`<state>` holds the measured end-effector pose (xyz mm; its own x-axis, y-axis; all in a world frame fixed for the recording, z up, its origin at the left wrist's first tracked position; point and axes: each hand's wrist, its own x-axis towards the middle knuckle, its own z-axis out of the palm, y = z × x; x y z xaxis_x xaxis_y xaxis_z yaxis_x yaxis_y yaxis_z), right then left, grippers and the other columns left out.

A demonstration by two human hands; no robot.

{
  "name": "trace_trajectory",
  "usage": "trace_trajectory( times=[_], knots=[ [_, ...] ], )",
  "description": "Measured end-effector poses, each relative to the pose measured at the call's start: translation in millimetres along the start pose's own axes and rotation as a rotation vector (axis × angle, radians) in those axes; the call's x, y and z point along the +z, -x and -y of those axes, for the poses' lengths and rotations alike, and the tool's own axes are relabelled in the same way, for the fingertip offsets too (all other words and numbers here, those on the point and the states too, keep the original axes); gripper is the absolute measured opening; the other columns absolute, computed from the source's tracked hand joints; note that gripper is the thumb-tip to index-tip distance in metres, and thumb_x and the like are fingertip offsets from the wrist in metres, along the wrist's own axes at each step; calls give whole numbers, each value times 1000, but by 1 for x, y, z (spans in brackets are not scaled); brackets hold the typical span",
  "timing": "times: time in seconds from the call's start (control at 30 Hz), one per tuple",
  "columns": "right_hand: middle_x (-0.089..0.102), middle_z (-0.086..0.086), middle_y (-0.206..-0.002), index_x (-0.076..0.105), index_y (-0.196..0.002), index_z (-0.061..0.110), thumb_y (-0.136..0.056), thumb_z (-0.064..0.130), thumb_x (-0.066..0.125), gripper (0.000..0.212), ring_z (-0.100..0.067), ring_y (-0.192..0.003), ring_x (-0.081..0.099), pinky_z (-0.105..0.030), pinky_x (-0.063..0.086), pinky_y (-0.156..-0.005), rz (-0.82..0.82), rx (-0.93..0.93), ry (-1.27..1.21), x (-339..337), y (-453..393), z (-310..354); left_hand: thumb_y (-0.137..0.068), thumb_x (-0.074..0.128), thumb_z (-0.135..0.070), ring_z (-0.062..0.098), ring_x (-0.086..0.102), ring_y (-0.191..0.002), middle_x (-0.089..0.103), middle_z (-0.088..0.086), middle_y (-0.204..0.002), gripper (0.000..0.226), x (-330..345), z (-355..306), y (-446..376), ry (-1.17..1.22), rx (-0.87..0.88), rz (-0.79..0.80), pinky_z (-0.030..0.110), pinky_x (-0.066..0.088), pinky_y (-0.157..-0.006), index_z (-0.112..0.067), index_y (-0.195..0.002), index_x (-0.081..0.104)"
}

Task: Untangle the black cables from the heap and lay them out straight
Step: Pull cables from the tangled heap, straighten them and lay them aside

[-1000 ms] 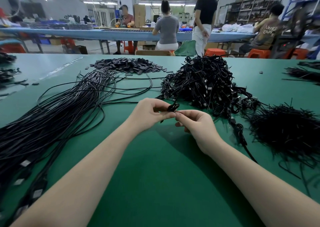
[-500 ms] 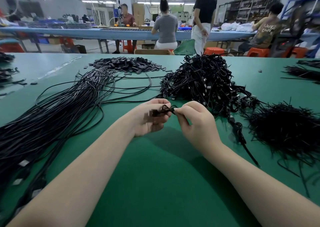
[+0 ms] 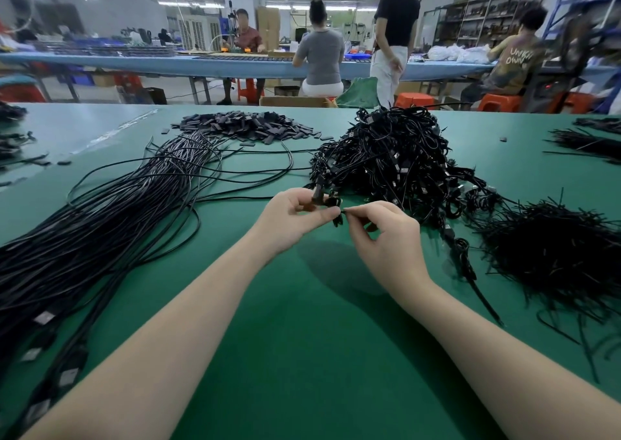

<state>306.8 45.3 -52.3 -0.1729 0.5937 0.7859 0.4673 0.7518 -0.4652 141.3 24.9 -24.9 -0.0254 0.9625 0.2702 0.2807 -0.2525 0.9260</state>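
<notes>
Pinching a small coiled black cable [image 3: 331, 204] between them, the left hand [image 3: 292, 219] and right hand [image 3: 383, 238] hover above the green table [image 3: 302, 338], fingers curled. Straightened cables [image 3: 100, 238] lie left; the tangled heap [image 3: 393, 160] sits just beyond. Workers sit at a far blue bench [image 3: 201, 64].

At the centre of the frame a small coiled cable [image 3: 331, 204] is pinched between the left hand [image 3: 292, 217] and the right hand [image 3: 386, 234] above the green table [image 3: 302, 338]. The tangled heap [image 3: 389, 160] is seen just behind; straightened cables [image 3: 100, 231] are spread at the left.
</notes>
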Motion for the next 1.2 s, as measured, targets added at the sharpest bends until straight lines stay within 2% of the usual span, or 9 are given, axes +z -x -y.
trace_trajectory(
  times=[0.17,0.33,0.4,0.53,0.63,0.8,0.97,1.1,1.2],
  knots=[
    [67,-9,-80,72,-87,-2,-82,-4,67,8,-24,-72,63,-34,53,-64,-17,-144,76,-3,-2,1,-87,68,-37,16,52,-68,60,5,-76,39,7,0,-3,-56,-66,-33,37,45,-69,-8,-110,57],
    [65,-16,-77,70,-85,-7,-80,-6,66,7,-32,-69,62,-37,52,-63,-18,-301,166,-2,-5,0,-90,65,-25,9,52,-42,60,-3,-57,32,16,-9,-7,467,-404,-76,17,38,-39,-31,-113,43],
    [65,-14,-77,70,-84,-6,-80,-6,66,6,-30,-69,62,-36,50,-63,-17,-253,141,-1,-4,1,-97,54,-26,8,59,-47,61,-4,-64,5,17,-12,-5,425,-391,-1,14,38,-41,-29,-101,57],
    [65,-7,-79,70,-84,0,-81,-4,67,5,-16,-73,58,-18,46,-70,-39,-20,37,-4,-3,-3,-93,33,0,8,69,-74,70,-6,-85,44,11,-10,-3,341,-265,167,17,43,-56,-25,-107,66],
    [62,0,-78,70,-84,1,-81,-5,67,8,-10,-73,54,-3,38,-72,-43,41,30,-6,-3,-8,-90,52,11,-1,64,-74,68,-3,-93,43,12,-8,0,79,-68,135,9,46,-69,-22,-114,65],
    [61,0,-78,70,-84,1,-79,-5,67,8,-1,-73,49,-7,41,-71,-34,-16,21,-1,-1,-3,-90,66,-11,13,63,-95,70,11,-104,13,14,-4,0,-73,92,-91,24,47,-93,-16,-99,73],
    [64,-9,-78,69,-85,-2,-80,-5,66,6,-20,-71,59,-31,49,-67,-29,-153,43,-2,-1,0,-94,59,-32,19,52,-71,64,23,-81,20,16,-1,-1,-95,64,-86,40,46,-70,-15,-93,68],
    [62,-16,-73,67,-80,-7,-83,-4,64,6,-32,-66,60,-39,52,-60,-21,-331,160,-5,-4,-1,-90,63,-27,18,58,-60,65,9,-71,25,20,-7,-5,183,-191,-106,29,49,-58,-29,-112,51],
    [63,-15,-72,67,-75,-6,-87,3,57,18,-32,-65,62,-37,52,-62,-69,-475,297,-6,-8,-1,-90,52,-18,4,46,-37,55,-3,-52,14,14,-13,-5,632,-680,60,14,37,-36,-13,-81,61]
  ],
)
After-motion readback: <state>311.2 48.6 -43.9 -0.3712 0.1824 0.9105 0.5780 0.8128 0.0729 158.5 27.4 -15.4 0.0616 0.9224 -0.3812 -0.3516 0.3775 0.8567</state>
